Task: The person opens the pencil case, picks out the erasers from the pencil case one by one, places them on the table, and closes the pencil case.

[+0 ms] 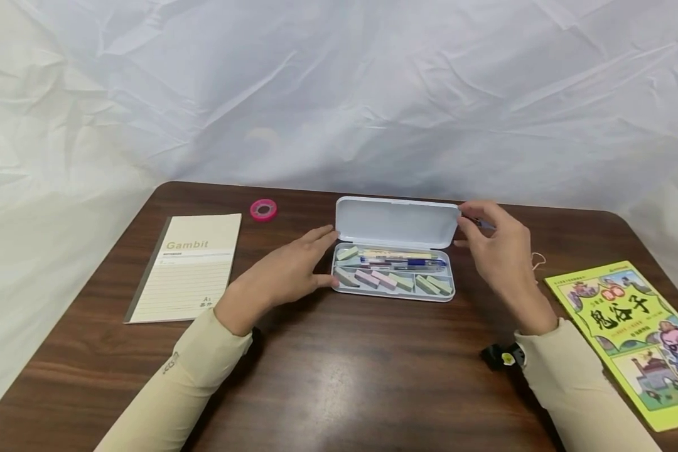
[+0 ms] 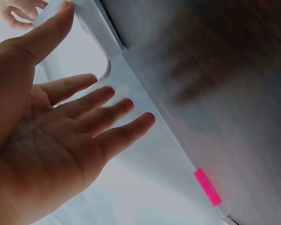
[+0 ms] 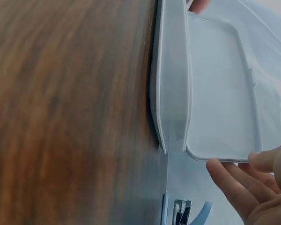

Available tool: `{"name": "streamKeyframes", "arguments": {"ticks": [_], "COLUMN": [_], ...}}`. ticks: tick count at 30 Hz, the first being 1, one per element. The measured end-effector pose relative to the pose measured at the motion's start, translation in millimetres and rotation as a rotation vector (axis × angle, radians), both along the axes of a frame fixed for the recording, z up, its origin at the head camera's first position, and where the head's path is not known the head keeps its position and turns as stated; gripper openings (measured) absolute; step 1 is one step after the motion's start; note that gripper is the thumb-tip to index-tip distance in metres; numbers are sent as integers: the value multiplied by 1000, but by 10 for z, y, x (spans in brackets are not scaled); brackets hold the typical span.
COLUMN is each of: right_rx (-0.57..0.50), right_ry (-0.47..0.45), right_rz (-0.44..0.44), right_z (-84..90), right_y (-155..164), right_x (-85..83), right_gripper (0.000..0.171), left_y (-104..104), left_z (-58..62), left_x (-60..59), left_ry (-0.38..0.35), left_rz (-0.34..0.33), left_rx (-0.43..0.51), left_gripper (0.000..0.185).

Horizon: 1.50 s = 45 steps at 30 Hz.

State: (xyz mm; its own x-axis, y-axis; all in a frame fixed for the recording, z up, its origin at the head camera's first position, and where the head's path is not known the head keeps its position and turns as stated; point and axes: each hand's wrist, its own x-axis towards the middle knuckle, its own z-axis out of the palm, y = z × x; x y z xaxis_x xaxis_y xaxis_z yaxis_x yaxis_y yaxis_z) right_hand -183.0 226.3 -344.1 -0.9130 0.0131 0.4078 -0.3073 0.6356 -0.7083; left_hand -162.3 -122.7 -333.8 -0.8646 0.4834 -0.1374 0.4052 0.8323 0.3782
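1. A shallow white plastic pencil case (image 1: 394, 276) lies open near the middle of the dark brown wooden table (image 1: 339, 376), its hinged lid (image 1: 397, 223) standing up along the case's far edge.
2. Inside the case, a blue pen (image 1: 402, 260) lies lengthwise in the far compartment, and pastel green and pink eraser blocks (image 1: 392, 280) fill the near compartments.
3. The left hand (image 1: 285, 273) is at the case's left end. Its fingers are straight and spread; the thumb meets the case's near left corner and the fingertips reach the lid's left edge.
4. From the left wrist view, that hand (image 2: 51, 136) shows an open palm, with the thumb tip laid on the lid's pale rim.
5. The right hand (image 1: 500, 251) is at the lid's right end, its fingertips curled against the lid's right edge.
6. In the right wrist view, the fingertips (image 3: 234, 180) touch the lid's (image 3: 220, 89) corner; whether they truly pinch it I cannot tell.
7. A cream lined notebook printed "Gambit" (image 1: 188, 267) lies well left of the case.
8. A small pink tape roll (image 1: 263, 209) sits left of the case, towards the far table edge.
9. A yellow-green illustrated comic book (image 1: 638, 339) lies well right of the case, beyond the right wrist.
10. A crumpled white cloth backdrop (image 1: 339, 94) hangs behind the case, past the table's far edge.
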Motion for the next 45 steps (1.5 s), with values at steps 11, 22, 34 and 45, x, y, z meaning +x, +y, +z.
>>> {"name": "streamKeyframes", "arguments": {"ticks": [11, 22, 34, 45], "right_rx": [282, 443, 454, 429], "right_ry": [-262, -415, -421, -373], "right_rz": [60, 104, 106, 126], "right_z": [-5, -40, -49, 29], "right_y": [75, 78, 71, 116], "right_x": [-23, -23, -14, 89], "right_gripper": [64, 67, 65, 61], "left_y": [-156, -151, -166, -124], "left_z": [-536, -502, -504, -373], "left_x": [-283, -294, -305, -230], "left_ry": [-11, -80, -125, -150], "left_rz": [-36, -31, -25, 11], "left_rx": [23, 13, 27, 21], "left_gripper": [104, 103, 98, 93]}}
